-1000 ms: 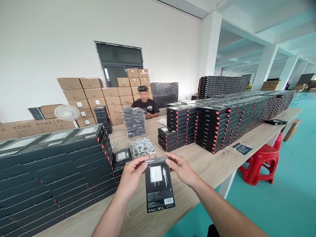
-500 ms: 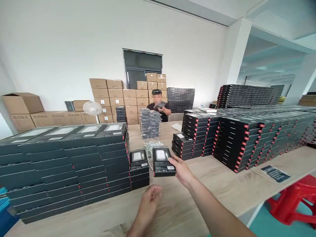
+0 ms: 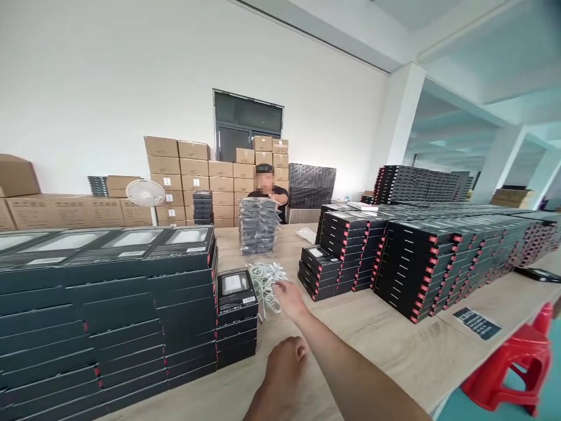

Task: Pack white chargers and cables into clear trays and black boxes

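My right hand (image 3: 289,299) is over the edge of a tangle of white cables (image 3: 265,279) on the table. Its fingers point left, partly bent, with no box in them. Nearer to me, my left hand (image 3: 286,362) is curled into a loose fist above the table, nothing visible in it. To its left stands a short stack of black boxes; the top black box (image 3: 236,289) has a clear window showing a white item and a small label. This stack adjoins a long wall of similar black boxes (image 3: 118,304).
On the right are more stacked black boxes (image 3: 403,269) with red tabs. Ahead stands a pile of plastic-wrapped grey packages (image 3: 258,228), with a co-worker (image 3: 280,196) behind it. A printed sheet (image 3: 477,323) lies on the table (image 3: 350,333); a red stool (image 3: 511,368) stands beyond its edge.
The black box in my right hand has been let go and now lies on top of the short stack. My right hand is over the cables. The view has shifted a little right.
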Motion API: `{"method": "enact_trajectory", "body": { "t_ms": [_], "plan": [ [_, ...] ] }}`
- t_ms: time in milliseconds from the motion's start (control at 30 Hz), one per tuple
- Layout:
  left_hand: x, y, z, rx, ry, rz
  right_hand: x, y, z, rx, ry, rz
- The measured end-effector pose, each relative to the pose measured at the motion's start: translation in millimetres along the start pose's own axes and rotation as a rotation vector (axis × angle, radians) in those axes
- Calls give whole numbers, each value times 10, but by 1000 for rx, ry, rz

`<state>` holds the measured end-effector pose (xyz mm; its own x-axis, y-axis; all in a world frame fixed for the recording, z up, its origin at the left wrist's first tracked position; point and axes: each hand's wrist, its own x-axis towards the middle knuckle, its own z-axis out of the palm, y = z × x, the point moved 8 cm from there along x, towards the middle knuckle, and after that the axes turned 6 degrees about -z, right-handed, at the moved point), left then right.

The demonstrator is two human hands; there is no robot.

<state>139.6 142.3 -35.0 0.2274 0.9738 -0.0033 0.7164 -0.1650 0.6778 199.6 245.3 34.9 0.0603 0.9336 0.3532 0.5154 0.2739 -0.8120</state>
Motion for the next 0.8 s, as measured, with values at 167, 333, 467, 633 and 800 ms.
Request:
{"method": "enact_trajectory", "body": {
  "t_ms": [167,333,467,633,800],
  "plan": [
    [180,-141,25,-261,19,-8,257,253,-1007,-572,202,-157],
    [238,-241,114,-601,-30,-64,339,321,-1357,-900,109,-305],
    [229,-217,142,-881,-72,-154,-336,163,-1157,-885,95,-541],
    [104,-106,73,-1502,-81,-217,-1686,122,-761,-588,58,-705],
    [-137,54,-44,-1465,-128,-157,-2071,565,-920,133,125,-37]
  ]
}}
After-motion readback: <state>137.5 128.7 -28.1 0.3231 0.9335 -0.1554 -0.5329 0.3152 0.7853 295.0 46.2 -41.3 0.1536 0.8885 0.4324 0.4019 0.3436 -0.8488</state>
